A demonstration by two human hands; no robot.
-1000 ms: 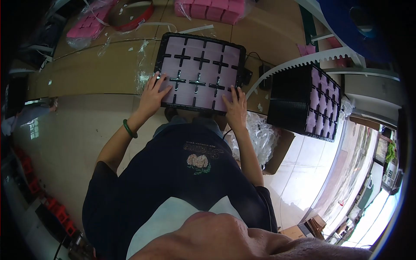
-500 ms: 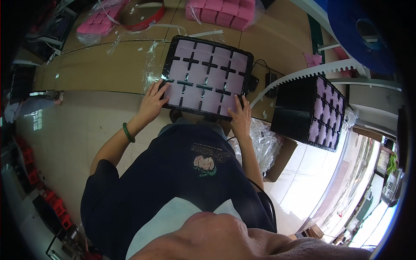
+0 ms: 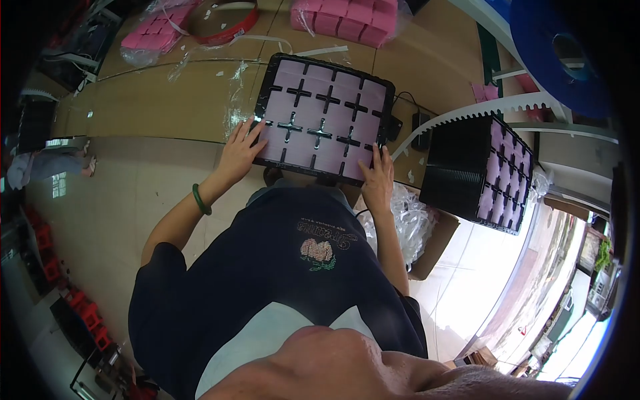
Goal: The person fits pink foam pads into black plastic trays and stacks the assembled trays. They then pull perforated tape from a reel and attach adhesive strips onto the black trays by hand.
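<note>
A black plastic tray (image 3: pixel 323 124) with light pink pads between black cross-shaped dividers lies slightly turned on the brown work surface. My left hand (image 3: pixel 241 150) rests at its lower left corner, fingers stretched out and spread over the rim, thumb towards the pads. At the lower right corner my right hand (image 3: pixel 378 179) touches the rim with fingers extended, its thumb near the edge pad. Neither hand is wrapped round the tray. The tray's underside is hidden.
A tall stack of black trays (image 3: pixel 460 170) stands at the right, pink pads showing. Pink foam blocks (image 3: pixel 345 18) and a red-edged tape roll (image 3: pixel 230 30) lie at the back. A white toothed strip (image 3: pixel 480 109) arches nearby. Below is a box of plastic scraps (image 3: pixel 410 223).
My right hand has shifted slightly outward along the tray's corner. My left hand stays at its corner. The view has moved a little; the tray looks unmoved on the surface.
</note>
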